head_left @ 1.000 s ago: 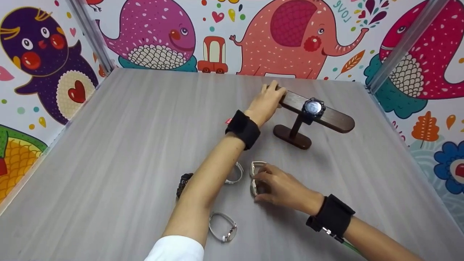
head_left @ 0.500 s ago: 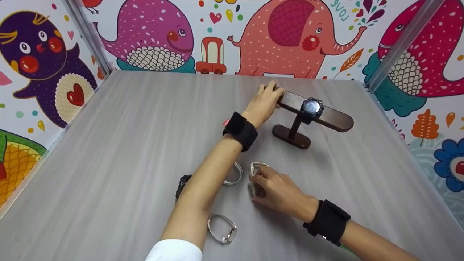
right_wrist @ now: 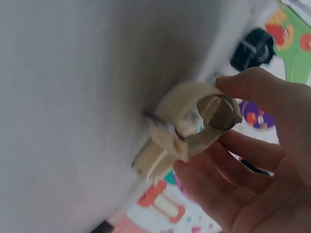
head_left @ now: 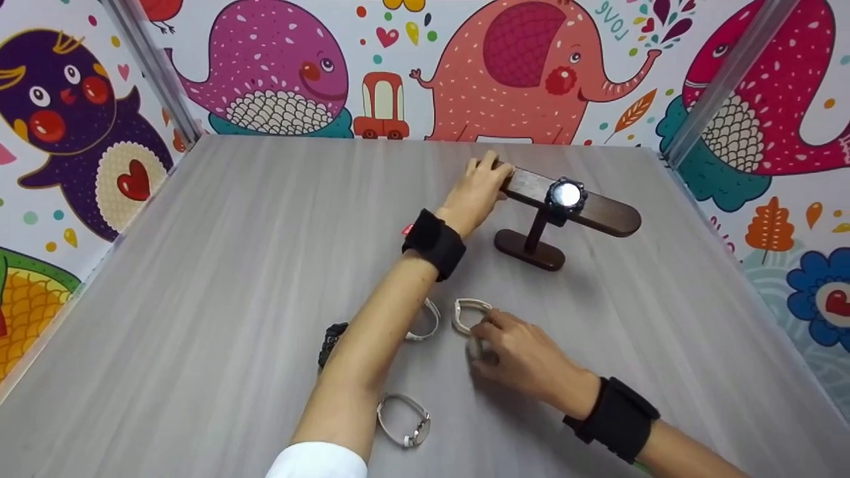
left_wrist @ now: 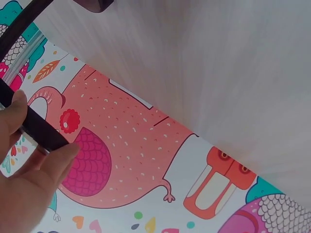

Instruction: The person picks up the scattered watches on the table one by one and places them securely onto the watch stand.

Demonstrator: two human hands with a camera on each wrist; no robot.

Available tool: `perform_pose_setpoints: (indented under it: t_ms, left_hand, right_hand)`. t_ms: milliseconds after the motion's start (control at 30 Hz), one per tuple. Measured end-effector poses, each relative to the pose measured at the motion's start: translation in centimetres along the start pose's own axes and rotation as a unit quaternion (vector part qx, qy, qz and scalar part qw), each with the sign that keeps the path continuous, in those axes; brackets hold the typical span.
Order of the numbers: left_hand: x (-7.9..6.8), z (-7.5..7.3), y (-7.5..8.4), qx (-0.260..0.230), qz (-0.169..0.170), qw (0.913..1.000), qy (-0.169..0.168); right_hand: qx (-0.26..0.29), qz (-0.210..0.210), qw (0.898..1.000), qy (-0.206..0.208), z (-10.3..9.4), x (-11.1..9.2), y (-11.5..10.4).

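Note:
My left hand holds the left end of the tilted bar of a dark wooden watch stand, with thumb and fingers around the bar's end. On the bar sits a black watch, its face bright with glare. In front of the stand, my right hand pinches a wristwatch with a cream strap close over the table. The right wrist view shows the looped strap and its buckle, with thumb and fingers at the round case. The fingers partly hide this watch in the head view.
A thin-strapped watch lies on the grey table near the front. A white-strapped watch and a black watch are partly covered by my left forearm. Cartoon-printed walls enclose the table's back and sides.
My right hand has shifted slightly right, turning the cream-strapped watch so its case swings right and more of its strap loop shows. The left hand keeps its hold on the stand.

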State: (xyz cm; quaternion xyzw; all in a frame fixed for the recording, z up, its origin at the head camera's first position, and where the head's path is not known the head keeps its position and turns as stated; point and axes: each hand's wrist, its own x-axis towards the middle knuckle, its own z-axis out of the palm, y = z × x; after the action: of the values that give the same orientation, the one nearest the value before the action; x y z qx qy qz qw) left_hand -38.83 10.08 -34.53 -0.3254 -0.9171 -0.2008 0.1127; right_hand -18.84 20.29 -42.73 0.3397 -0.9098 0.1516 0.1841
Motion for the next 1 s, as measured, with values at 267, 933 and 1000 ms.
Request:
perform_pose_setpoints:
  t_ms: [267,933,1000]
  left_hand:
    - [0.0,0.0,-0.2,-0.009,0.000,1.0000,0.002]
    - [-0.1,0.5,-0.3,-0.027,0.005,0.9994,0.021]
    - [-0.1,0.5,-0.2,-0.027,0.003,0.9994,0.020]
  right_hand:
    - [0.021,0.073,0.997,0.009,-3.1,-1.5,2.7]
    - [0.007,0.247,0.957,0.150,-12.9,-3.6,10.8]
    - [0.003,0.259,0.952,0.165,-13.5,-3.6,11.6]
